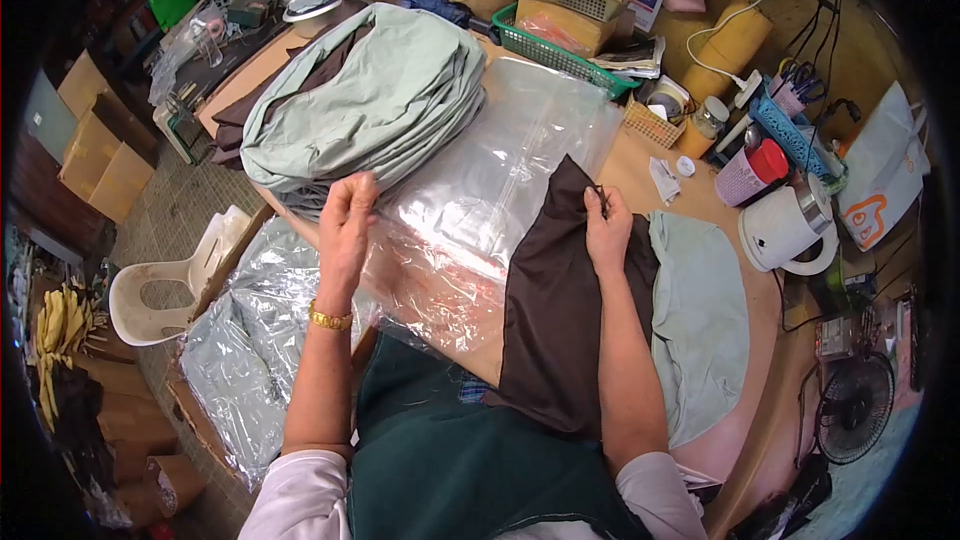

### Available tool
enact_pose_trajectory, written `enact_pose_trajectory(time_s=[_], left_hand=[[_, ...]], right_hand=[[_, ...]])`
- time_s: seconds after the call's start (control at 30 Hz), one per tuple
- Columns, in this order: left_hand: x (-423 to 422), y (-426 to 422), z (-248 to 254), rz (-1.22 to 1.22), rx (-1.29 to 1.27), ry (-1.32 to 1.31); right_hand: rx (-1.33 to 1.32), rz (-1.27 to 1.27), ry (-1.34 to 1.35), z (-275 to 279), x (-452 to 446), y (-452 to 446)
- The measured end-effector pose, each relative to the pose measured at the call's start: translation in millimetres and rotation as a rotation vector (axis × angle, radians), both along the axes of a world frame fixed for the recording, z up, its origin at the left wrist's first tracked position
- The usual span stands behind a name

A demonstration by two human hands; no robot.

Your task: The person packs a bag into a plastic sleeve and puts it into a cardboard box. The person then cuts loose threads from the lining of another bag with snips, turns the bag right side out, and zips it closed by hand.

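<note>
Brown cloth (550,310) lies on the bench (702,202) to the right of the plastic (490,155), running down towards the lap. The right hand (608,232) has its grip closed on the cloth's top edge. The left hand (347,230), by the plastic's left side, has curled fingers; whether they hold anything, I cannot tell. A light pinch near the corner, with the fabric spread flat and free of the slippery plastic, should prevent creasing and dragging. The right forearm (632,370) hides part of the cloth, and its lower end is hard to make out.
</note>
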State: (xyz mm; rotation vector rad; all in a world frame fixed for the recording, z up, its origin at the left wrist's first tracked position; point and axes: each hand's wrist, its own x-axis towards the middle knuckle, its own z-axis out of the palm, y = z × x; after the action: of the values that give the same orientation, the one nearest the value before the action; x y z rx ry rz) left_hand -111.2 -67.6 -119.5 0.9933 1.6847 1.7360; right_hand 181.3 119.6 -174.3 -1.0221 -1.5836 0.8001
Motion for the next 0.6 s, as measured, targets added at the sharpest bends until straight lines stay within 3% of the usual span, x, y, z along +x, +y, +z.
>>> enact_pose_trajectory(time_s=[0.1, 0.13, 0.17, 0.27, 0.33, 0.4, 0.43, 0.5, 0.57, 0.6], left_hand=[[43, 38, 2, -0.064, 0.125, 0.35], [78, 46, 13, -0.109, 0.149, 0.211], [98, 64, -1, -0.105, 0.224, 0.383], [140, 73, 12, -0.18, 0.14, 0.315], [137, 71, 16, -0.346, -0.086, 0.551], [128, 58, 19, -0.243, 0.029, 0.457], [122, 49, 19, -0.21, 0.019, 0.248], [79, 36, 16, -0.032, 0.028, 0.422], [31, 23, 16, 0.084, -0.174, 0.393], [30, 18, 26, 0.184, -0.082, 0.534]], right_hand=[[0.08, 0.031, 0.1, 21, -7, -7], [0.094, 0.058, 0.108, 32, -9, -12], [0.097, 0.064, 0.11, 41, -9, -15], [0.137, 0.085, 0.097, 61, -3, -20], [0.121, 0.037, 0.133, 73, 10, -16], [0.169, 0.013, 0.16, 73, 20, -7], [0.21, 0.008, 0.184, 73, 25, -3], [0.154, 0.01, 0.26, 82, 36, -2], [0.102, 0.023, 0.335, 91, 42, -2], [0.1, 0.02, 0.343, 93, 44, -2]])
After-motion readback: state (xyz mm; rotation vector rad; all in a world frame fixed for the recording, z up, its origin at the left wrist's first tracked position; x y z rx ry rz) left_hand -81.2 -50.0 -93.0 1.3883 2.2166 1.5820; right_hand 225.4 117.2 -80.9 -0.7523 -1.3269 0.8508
